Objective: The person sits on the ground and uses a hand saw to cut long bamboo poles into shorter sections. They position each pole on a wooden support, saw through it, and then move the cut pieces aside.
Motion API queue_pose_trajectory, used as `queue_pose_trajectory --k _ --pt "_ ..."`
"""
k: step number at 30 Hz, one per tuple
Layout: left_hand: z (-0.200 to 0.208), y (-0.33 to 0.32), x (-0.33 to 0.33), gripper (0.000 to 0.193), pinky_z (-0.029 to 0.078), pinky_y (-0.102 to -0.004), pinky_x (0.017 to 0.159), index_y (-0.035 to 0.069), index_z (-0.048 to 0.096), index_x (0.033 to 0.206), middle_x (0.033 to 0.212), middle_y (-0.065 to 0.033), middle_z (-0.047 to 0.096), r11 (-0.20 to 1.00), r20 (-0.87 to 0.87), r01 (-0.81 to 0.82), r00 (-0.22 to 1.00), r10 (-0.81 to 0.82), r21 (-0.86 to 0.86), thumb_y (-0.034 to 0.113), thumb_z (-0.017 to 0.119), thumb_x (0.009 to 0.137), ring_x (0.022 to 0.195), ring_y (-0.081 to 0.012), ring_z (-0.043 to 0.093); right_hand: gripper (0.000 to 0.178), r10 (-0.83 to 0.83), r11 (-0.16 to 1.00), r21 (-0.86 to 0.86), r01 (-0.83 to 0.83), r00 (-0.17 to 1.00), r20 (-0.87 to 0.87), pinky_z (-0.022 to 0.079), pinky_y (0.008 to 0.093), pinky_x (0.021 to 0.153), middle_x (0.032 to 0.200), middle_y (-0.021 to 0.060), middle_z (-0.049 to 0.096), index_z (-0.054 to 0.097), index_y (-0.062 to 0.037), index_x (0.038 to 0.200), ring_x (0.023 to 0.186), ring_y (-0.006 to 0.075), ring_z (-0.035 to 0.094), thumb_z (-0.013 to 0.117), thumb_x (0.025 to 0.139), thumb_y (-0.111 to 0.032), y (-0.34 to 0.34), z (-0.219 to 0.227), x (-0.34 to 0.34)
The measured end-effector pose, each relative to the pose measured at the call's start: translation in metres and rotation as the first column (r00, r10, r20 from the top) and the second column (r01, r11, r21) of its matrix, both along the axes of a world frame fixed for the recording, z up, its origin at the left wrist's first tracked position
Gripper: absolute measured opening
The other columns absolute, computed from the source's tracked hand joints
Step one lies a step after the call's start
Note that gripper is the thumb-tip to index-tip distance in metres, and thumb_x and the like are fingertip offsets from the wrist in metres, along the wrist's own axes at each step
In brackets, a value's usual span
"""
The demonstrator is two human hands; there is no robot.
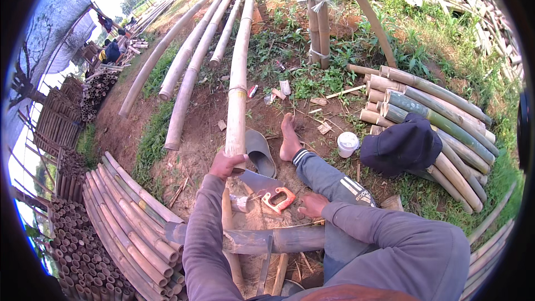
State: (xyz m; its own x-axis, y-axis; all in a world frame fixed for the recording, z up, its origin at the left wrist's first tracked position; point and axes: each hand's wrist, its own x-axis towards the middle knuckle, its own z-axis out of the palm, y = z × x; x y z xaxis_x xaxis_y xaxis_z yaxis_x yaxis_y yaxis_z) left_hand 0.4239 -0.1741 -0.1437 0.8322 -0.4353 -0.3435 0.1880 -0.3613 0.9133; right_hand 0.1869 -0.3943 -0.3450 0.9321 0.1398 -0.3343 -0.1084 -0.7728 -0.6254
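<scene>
A long pale bamboo pole (238, 95) runs away from me, and my left hand (225, 165) is wrapped round its near cut end. Just right of that end lies a hand saw (278, 199) with an orange handle and a grey blade. My right hand (313, 205) is beside the saw handle, apart from it, with its fingers loosely extended and nothing visible in them. Below both hands a thick bamboo piece (278, 239) lies crosswise. A long narrow metal blade (264, 267) leans against its near side.
Cut bamboo lengths (131, 217) are stacked at left, more (440, 117) at right under a dark cloth cap (402, 146). A white lidded tub (348, 144) stands near my bare foot (289, 138). A grey sandal (260, 153) lies by the pole. Upright bamboo posts (319, 22) rise ahead.
</scene>
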Motion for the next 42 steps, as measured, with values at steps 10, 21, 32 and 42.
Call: queue_pose_trajectory --k 10,21,32,42 --pt "0.052 0.039 -0.142 0.062 0.062 -0.0394 0.078 -0.001 0.050 0.136 0.105 -0.0161 0.070 0.989 -0.164 -0.025 0.987 0.001 -0.148 0.022 0.079 0.086 0.088 -0.0264 0.073 0.049 -0.019 0.999 0.027 0.018 0.999 0.049 0.053 0.0510 0.102 0.127 0.0227 0.070 0.068 -0.0029 0.124 0.120 0.0406 0.066 0.072 0.092 -0.040 -0.022 -0.008 0.002" --pt "0.072 0.241 -0.423 0.093 0.061 -0.0430 0.072 -0.011 0.049 0.138 0.097 -0.0292 0.069 0.897 -0.576 -0.311 0.813 0.080 -0.314 0.042 0.081 0.069 0.079 -0.0370 0.072 0.066 -0.319 0.459 0.854 0.246 0.942 -0.100 0.052 0.0354 0.085 0.107 0.0068 0.070 0.064 -0.0033 0.130 0.091 0.0175 0.064 0.065 0.099 -0.062 0.010 0.046 0.076" --pt "0.057 0.326 -0.531 0.100 0.064 -0.0412 0.065 -0.013 0.047 0.140 0.099 -0.0267 0.070 0.792 -0.527 -0.513 0.797 0.295 -0.332 0.047 0.084 0.069 0.077 -0.0318 0.074 0.058 -0.114 -0.188 0.911 0.367 0.913 -0.392 0.059 0.0583 0.094 0.100 0.0184 0.069 0.054 -0.0027 0.127 0.089 0.0386 0.071 0.080 0.091 -0.040 0.181 0.180 0.157" --pt "-0.082 0.277 -0.643 0.136 0.047 -0.0596 0.113 0.015 0.006 0.169 0.160 -0.0290 0.041 0.242 -0.240 -0.613 0.596 0.766 -0.752 0.078 0.079 0.074 0.142 -0.0403 0.049 0.099 -0.276 0.026 0.824 0.566 0.796 -0.539 0.049 0.0442 0.111 0.141 0.0229 0.050 0.025 0.0008 0.150 0.127 0.0317 0.057 0.088 0.083 -0.037 0.345 0.201 -0.044"
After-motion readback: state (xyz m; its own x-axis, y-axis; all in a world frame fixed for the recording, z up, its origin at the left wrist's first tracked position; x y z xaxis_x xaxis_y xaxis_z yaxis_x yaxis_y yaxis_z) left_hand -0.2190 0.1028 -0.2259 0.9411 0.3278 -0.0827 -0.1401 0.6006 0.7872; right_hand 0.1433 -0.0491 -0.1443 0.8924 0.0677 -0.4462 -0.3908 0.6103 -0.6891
